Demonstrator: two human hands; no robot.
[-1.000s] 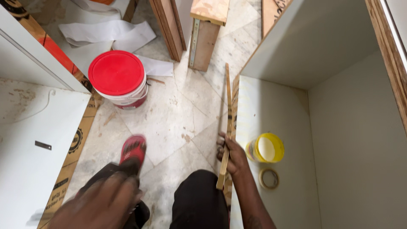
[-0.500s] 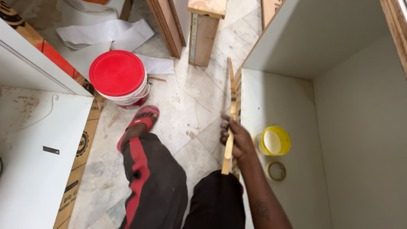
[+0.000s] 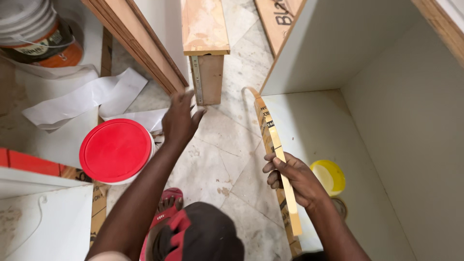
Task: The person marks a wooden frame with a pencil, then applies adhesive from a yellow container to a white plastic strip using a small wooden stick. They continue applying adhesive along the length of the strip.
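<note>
My right hand [image 3: 292, 178] grips a long pale edge-band strip [image 3: 275, 145] that runs along the front edge of a white cabinet panel [image 3: 309, 125] lying on the floor; the strip's far end curls upward. My left hand [image 3: 180, 118] is stretched forward with fingers spread and holds nothing; it hovers near a leaning stack of wooden boards [image 3: 140, 43] and a wooden drawer box [image 3: 205, 48]. A white bucket with a red lid [image 3: 116, 151] stands just left of my left arm.
A yellow tape roll [image 3: 331, 176] lies inside the white cabinet. White paper strips [image 3: 82, 99] litter the marble floor [image 3: 217, 159]. An orange and white pail [image 3: 36, 34] stands far left. My foot in a red sandal [image 3: 164, 212] is below. A white panel [image 3: 43, 222] lies lower left.
My view has dipped closer to the floor. My left hand has reached forward toward the boards and drawer box. My right hand stays on the strip.
</note>
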